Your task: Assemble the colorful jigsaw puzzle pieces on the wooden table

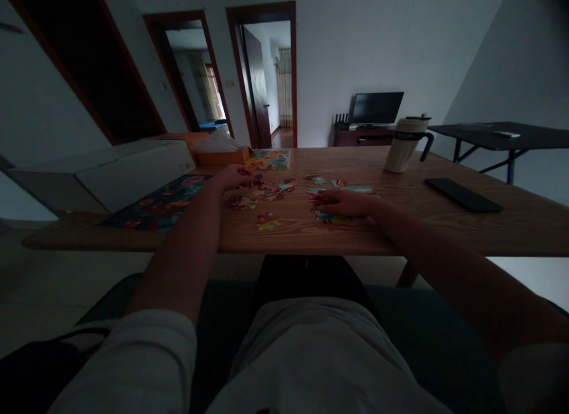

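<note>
Several colourful jigsaw pieces lie scattered on the middle of a wooden table. My left hand rests among the pieces at the left of the scatter, its fingers curled down onto them. Lying flat, my right hand has its fingers stretched leftward over a few joined pieces. One loose piece sits between my hands near the front edge. The room is dim, so whether either hand pinches a piece is unclear.
A dark puzzle picture board lies at the left, a second colourful board at the back. White boxes and an orange tissue box stand left. A lidded mug and a black phone sit to the right.
</note>
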Motion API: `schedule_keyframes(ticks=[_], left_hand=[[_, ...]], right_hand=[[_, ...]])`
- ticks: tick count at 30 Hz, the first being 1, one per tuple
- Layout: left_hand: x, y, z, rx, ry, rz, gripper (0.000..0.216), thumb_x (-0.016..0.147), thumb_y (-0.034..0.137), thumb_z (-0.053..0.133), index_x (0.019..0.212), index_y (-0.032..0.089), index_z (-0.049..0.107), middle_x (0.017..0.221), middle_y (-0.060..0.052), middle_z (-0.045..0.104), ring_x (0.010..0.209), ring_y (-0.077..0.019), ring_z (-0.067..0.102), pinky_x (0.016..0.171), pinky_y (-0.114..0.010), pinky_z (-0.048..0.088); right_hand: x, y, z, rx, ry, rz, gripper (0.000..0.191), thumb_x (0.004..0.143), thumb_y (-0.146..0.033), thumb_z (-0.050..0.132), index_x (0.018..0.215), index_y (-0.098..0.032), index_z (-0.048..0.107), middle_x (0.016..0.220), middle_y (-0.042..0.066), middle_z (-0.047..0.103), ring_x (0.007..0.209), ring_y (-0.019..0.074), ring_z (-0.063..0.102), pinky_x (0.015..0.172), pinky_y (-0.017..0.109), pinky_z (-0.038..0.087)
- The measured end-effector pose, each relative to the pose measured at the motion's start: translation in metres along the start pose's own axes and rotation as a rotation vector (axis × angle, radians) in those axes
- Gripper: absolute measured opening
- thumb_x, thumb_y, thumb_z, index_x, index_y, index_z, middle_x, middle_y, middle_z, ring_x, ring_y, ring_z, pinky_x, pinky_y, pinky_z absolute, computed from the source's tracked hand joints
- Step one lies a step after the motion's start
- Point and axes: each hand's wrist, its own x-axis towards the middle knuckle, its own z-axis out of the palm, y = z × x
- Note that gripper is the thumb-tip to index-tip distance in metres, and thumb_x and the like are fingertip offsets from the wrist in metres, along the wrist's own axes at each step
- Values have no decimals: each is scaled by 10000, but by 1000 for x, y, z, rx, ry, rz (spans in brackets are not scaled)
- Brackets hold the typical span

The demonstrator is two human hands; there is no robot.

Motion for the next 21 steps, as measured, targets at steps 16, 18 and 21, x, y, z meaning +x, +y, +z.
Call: schedule_keyframes(ticks=[16, 18, 21], left_hand=[[-14, 44, 51, -450, -198, 144, 458, 872, 141, 756, 1272, 207, 544, 1153, -112, 739, 869, -183, 747, 853, -384, 614], [-12, 46, 53, -425, -200, 147, 422, 865, 144, 766, 1228, 193, 557, 1100, -108, 750, 871, -186, 743, 846, -380, 612], [-11, 51, 56, -387, -192, 158, 435, 872, 174, 759, 1265, 183, 574, 1045, -106, 762, 870, -191, 736, 843, -369, 605]], right_hand=[[-1, -3, -1, -16, -5, 15, 440, 996, -522, 580, 1337, -262, 681, 1320, 75, 712, 1162, 269, 678, 1058, 416, 506], [-1, -4, -1, -8, -3, 11, 451, 989, -527, 587, 1340, -261, 681, 1331, 77, 708, 1171, 275, 673, 1065, 421, 499], [-1, -2, 0, 4, 16, 19, 471, 972, -553, 600, 1343, -276, 684, 1356, 70, 696, 1207, 282, 658, 1090, 430, 480]])
